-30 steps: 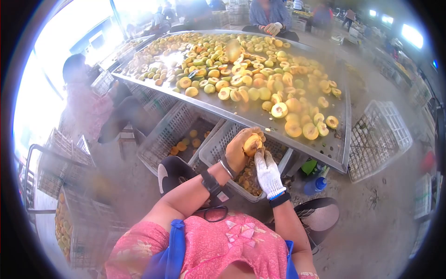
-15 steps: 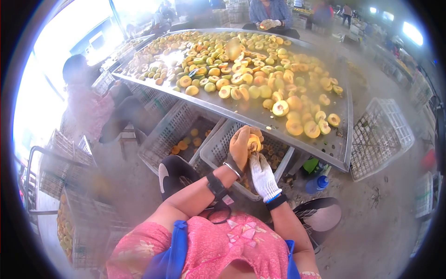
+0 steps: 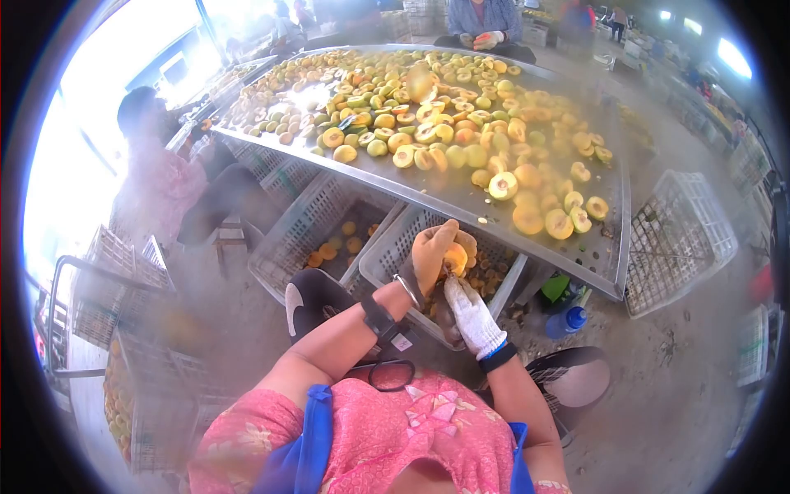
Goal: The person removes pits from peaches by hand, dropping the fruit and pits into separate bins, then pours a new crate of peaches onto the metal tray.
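Peach half (image 3: 455, 258) in left hand (image 3: 430, 255), round, yellow.

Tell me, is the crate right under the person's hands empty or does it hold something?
Not empty. The crate below the left hand and gloved right hand holds brownish pieces; what they are is unclear.

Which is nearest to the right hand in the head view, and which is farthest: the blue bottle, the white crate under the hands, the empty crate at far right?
1. White crate, directly under the right hand.
2. Blue bottle, on the floor to the right.
3. Empty crate, far right, beyond the table.
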A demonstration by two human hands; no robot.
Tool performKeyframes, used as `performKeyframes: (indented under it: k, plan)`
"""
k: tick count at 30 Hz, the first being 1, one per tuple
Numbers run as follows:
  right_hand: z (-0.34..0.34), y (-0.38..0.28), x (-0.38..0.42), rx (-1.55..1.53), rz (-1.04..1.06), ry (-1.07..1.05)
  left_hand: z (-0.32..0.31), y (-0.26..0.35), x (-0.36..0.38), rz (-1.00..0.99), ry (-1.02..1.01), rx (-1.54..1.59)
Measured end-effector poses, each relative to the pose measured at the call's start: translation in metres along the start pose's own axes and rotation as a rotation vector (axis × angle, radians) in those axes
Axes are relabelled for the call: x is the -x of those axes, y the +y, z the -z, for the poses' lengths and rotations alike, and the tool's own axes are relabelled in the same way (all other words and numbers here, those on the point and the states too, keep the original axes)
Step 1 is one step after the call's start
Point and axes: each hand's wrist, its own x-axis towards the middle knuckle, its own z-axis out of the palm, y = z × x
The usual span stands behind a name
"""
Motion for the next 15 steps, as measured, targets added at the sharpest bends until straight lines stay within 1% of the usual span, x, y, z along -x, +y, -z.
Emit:
performKeyframes:
  k: [1, 2, 4, 6, 7, 9, 10, 12, 13, 14, 15]
  plan:
    - [-0.001, 0.001, 0.001, -0.037, -0.037, -0.008, 0.004, -0.006, 0.000, -0.109, -0.041, -0.092]
    - [-0.002, 0.003, 0.000, -0.048, -0.052, -0.014, 0.004, -0.007, 0.002, -0.109, -0.042, -0.132]
    - [-0.002, -0.004, 0.001, -0.150, -0.176, -0.040, 0.005, -0.003, 0.002, -0.114, -0.047, -0.212]
    - [-0.002, -0.022, 0.008, -0.339, -0.403, -0.081, 0.005, 0.008, 0.004, 0.042, -0.105, -0.056]
    - [-0.002, -0.022, 0.008, -0.437, -0.445, -0.108, 0.006, 0.011, 0.005, 0.121, -0.132, 0.023]
    - [-0.001, -0.019, 0.004, -0.640, -0.523, -0.158, 0.008, 0.007, 0.005, 0.050, -0.135, -0.002]
    - [0.000, -0.015, 0.002, -0.682, -0.537, -0.192, 0.010, 0.003, 0.004, 0.015, -0.136, -0.014]
    - [0.003, -0.008, -0.002, -0.765, -0.567, -0.259, 0.007, -0.006, 0.005, -0.095, -0.037, -0.033]
    - [0.002, -0.009, -0.002, -0.746, -0.556, -0.257, 0.005, -0.007, 0.004, -0.152, 0.011, -0.042]
    - [0.001, -0.012, -0.001, -0.725, -0.545, -0.255, 0.001, 0.001, 0.007, 0.013, 0.060, 0.077]
    - [0.000, -0.014, -0.001, -0.704, -0.533, -0.253, -0.001, 0.004, 0.008, 0.075, 0.039, 0.126]
